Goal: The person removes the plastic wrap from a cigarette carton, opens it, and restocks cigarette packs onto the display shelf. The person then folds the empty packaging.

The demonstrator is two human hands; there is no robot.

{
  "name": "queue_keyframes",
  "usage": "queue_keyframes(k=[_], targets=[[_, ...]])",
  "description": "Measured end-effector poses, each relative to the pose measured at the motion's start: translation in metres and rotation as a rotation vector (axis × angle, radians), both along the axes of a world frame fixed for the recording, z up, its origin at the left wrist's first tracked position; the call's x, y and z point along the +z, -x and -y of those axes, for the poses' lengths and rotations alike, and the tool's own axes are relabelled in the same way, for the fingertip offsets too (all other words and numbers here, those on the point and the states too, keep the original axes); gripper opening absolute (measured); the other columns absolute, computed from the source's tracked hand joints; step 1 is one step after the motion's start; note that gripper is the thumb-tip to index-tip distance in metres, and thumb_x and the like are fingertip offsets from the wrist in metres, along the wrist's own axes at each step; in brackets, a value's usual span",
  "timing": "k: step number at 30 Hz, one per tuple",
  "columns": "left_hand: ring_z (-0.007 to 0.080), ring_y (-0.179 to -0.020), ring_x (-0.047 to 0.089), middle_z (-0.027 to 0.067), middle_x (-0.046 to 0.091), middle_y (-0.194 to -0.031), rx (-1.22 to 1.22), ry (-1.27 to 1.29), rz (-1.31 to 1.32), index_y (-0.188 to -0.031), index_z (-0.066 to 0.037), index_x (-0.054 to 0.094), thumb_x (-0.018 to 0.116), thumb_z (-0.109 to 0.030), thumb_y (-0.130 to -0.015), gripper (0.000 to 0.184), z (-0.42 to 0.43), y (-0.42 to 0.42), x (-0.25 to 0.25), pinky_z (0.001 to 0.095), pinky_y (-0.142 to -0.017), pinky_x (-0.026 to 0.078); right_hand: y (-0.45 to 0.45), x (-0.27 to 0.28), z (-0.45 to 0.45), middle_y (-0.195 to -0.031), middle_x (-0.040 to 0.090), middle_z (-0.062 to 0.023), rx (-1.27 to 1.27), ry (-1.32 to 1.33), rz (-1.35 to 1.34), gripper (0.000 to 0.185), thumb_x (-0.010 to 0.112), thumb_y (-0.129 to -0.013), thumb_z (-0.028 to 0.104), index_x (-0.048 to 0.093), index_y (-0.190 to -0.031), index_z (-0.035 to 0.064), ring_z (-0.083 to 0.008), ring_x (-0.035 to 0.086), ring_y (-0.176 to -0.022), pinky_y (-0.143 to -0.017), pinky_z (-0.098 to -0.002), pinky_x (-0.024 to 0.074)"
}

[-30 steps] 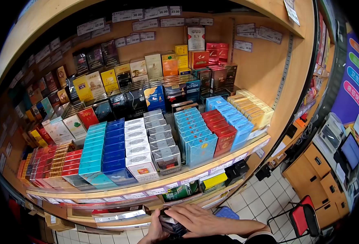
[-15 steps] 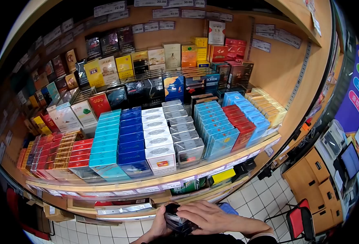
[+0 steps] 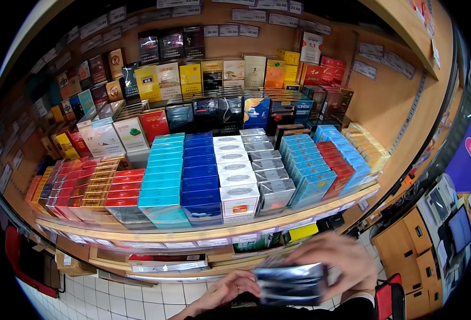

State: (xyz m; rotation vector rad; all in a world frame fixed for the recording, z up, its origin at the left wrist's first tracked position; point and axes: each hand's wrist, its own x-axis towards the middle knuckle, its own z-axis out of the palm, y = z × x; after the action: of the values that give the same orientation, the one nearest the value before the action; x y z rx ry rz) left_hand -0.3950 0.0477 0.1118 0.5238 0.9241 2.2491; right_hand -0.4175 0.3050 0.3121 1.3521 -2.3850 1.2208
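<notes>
In front of my body, low in the head view, is a bundle of dark, shiny wrapped cigarette packs [image 3: 290,284], smeared by motion. My right hand [image 3: 342,264] grips its right end, with the fingers over the top and the thumb at the side. At the left end, the bent fingers of my left hand [image 3: 229,288] meet the edge of the bundle. Beyond my hands, the shelf's wooden front edge [image 3: 214,234] carries rows of cigarette packs: teal [image 3: 163,197], dark blue [image 3: 200,200], white [image 3: 239,200] and silver [image 3: 277,194].
Under the main shelf, a lower shelf holds a red-and-white carton [image 3: 167,263] and a yellow box [image 3: 302,232]. To the right stand a wooden drawer cabinet [image 3: 406,256], a monitor [image 3: 459,229] and a red chair [image 3: 390,306]. A cardboard box [image 3: 74,262] sits at lower left.
The dark packs and both hands have moved right, and my right hand has swung to the bundle's right end. My left hand has shifted to its left edge. The view has turned slightly left.
</notes>
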Motion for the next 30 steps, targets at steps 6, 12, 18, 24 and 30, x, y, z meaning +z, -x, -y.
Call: queue_keyframes(k=[6,12,18,24,30], targets=[[0.0244,-0.108,0.055,0.016,0.057,-0.111,-0.034,0.171,-0.094,-0.126,0.004,0.043,0.048,-0.032,-0.095,0.048,0.017,-0.009,-0.007,0.0382,-0.098,0.038,0.031,0.068,0.009,-0.1,0.064,-0.018,-0.409,0.065,-0.726,0.058,0.077,-0.055,0.01,0.058,-0.108,-0.0038,-0.0322,0.063,-0.089,-0.081,-0.0413,0.0497],[0.0231,-0.106,0.057,0.0144,0.058,-0.111,0.096,0.32,-0.13,-0.123,0.003,0.046,0.051,-0.019,-0.094,0.037,0.029,-0.017,-0.008,0.037,-0.095,0.042,0.096,0.118,0.009,-0.105,0.057,-0.0157,-0.531,-0.165,-0.993,0.064,0.071,-0.055,0.009,0.051,-0.115,0.0022,-0.0328,0.056,-0.095,-0.082,-0.0383,0.0458],[0.0167,-0.091,0.058,0.0071,0.061,-0.094,0.338,0.36,-0.122,-0.11,-0.001,0.055,0.058,-0.016,-0.089,0.026,0.035,-0.03,-0.016,0.0308,-0.085,0.045,0.129,0.134,-0.039,-0.103,0.057,-0.0226,-0.693,-0.316,-0.76,0.06,0.068,-0.061,0.011,0.05,-0.118,-0.0021,-0.0352,0.056,-0.096,-0.083,-0.0393,0.0446],[0.0148,-0.092,0.058,0.0053,0.061,-0.094,0.34,0.416,-0.086,-0.105,-0.003,0.057,0.06,-0.013,-0.089,0.019,0.035,-0.028,-0.008,0.0287,-0.084,0.043,0.151,0.139,-0.107,-0.086,0.064,-0.0234,-0.932,-0.47,-0.473,0.062,0.073,-0.058,0.014,0.052,-0.114,-0.0028,-0.0352,0.062,-0.08,-0.075,-0.0385,0.0488],[0.0135,-0.093,0.058,0.0044,0.061,-0.098,0.369,0.577,-0.201,-0.1,-0.003,0.06,0.064,-0.013,-0.087,0.017,0.022,-0.016,-0.009,0.0277,-0.083,0.044,0.191,0.115,-0.144,-0.107,0.058,-0.0234,-1.1,-0.549,-0.361,0.066,0.076,-0.057,0.019,0.051,-0.115,0.0014,-0.0341,0.057,-0.1,-0.089,-0.0377,0.0458]])
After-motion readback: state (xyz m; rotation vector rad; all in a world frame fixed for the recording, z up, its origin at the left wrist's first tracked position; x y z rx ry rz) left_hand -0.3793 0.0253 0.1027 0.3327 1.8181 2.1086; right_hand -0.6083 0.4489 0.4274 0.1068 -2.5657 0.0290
